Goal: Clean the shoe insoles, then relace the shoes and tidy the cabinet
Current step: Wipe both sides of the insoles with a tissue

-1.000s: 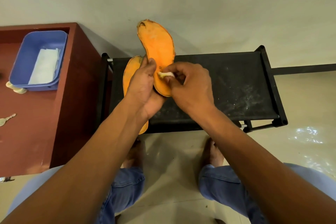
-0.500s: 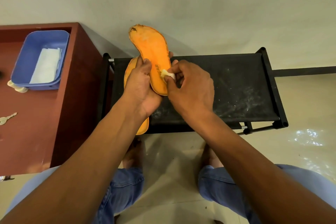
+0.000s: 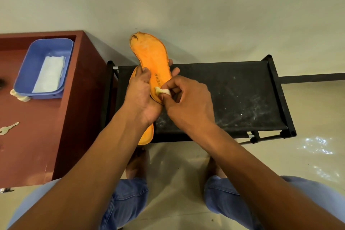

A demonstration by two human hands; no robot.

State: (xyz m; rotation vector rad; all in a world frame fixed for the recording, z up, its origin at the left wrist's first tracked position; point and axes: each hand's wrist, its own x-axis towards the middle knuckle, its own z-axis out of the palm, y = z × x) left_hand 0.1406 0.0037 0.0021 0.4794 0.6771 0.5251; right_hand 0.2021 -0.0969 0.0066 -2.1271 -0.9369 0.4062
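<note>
On the far left, a key (image 3: 8, 129) lies on the red-brown table (image 3: 78, 110). Behind it on the same table stands a blue plastic tub (image 3: 68, 65) with a folded white cloth (image 3: 49, 74) inside, and a pale small object (image 3: 17, 96) peeks out at the tub's near left corner. Just right of the table stands a black fabric-topped shoe rack (image 3: 233, 97), dusty with pale smears. Over the rack's left end the left hand (image 3: 140, 97) holds an orange insole (image 3: 151, 58) upright, its grip clamped round the insole's lower half, thumb in front and fingertips showing behind the right edge. A second orange insole (image 3: 146, 134) lies on the rack beneath that hand, its near end overhanging the edge. The right hand (image 3: 188, 104) pinches a small white wad (image 3: 162, 91), grip closed on it, pressing it against the held insole near the printed lettering.
</note>
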